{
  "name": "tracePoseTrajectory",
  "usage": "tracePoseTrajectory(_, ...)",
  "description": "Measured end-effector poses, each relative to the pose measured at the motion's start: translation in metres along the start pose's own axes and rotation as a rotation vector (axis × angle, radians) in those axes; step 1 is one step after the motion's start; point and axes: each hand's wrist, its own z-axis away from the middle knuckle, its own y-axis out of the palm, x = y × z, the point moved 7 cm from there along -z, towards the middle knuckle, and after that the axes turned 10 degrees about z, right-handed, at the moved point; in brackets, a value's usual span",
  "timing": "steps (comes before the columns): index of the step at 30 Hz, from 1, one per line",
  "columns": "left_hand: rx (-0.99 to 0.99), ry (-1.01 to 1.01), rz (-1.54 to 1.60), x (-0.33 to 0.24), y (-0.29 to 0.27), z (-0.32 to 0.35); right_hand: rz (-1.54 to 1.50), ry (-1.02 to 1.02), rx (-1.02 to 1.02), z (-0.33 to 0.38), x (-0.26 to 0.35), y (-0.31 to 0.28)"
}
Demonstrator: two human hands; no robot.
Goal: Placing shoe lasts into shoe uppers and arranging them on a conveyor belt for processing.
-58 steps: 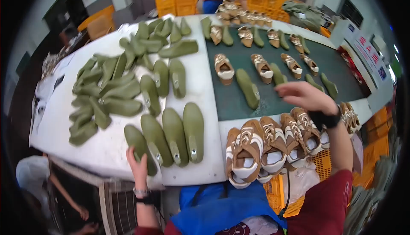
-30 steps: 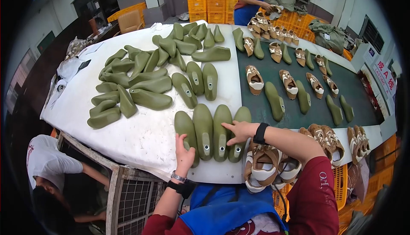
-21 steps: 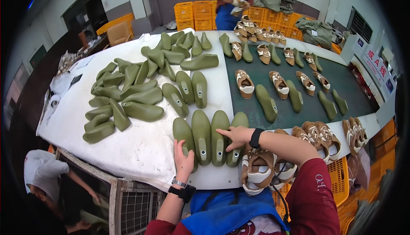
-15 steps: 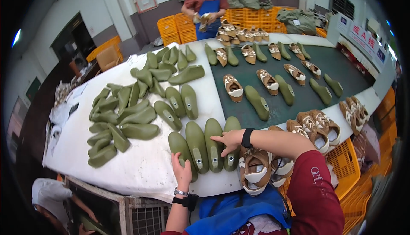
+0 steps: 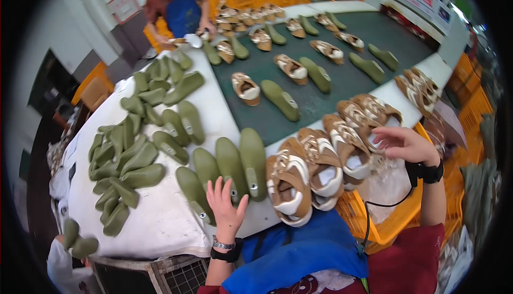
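Four green shoe lasts stand in a row near the table's front edge, so several lasts (image 5: 253,160) lie close to me. My left hand (image 5: 226,211) is open, its fingers spread over the lower ends of the middle ones; whether it touches them I cannot tell. To their right stands a row of brown-and-white sneakers (image 5: 289,179), toes pointing away. My right hand (image 5: 409,145) is open beside the far end of that row, with fingers stretched toward a sneaker (image 5: 374,113) and nothing held in them.
A pile of green lasts (image 5: 131,144) covers the white table (image 5: 160,208). Sneakers and lasts alternate on a dark green belt (image 5: 246,115). Yellow crates (image 5: 385,230) stand at the right. A co-worker (image 5: 184,11) is across the table; another person's sleeve (image 5: 59,267) shows lower left.
My right hand has left the lasts and moved right, past the sneakers. My left hand has shifted over the middle lasts. The view has turned right. Green lasts now show raised at lower left.
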Motion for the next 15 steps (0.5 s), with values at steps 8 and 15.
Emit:
tracePoseTrajectory(8, 0.253, 0.063, -0.129, -0.003, 0.055, -0.017, 0.249, 0.794, 0.052, 0.161, -0.286, 0.124)
tracePoseTrajectory(15, 0.245, 0.046, -0.261, 0.014, 0.08, -0.039, 0.32, 0.963, -0.147, 0.118, -0.317, 0.242)
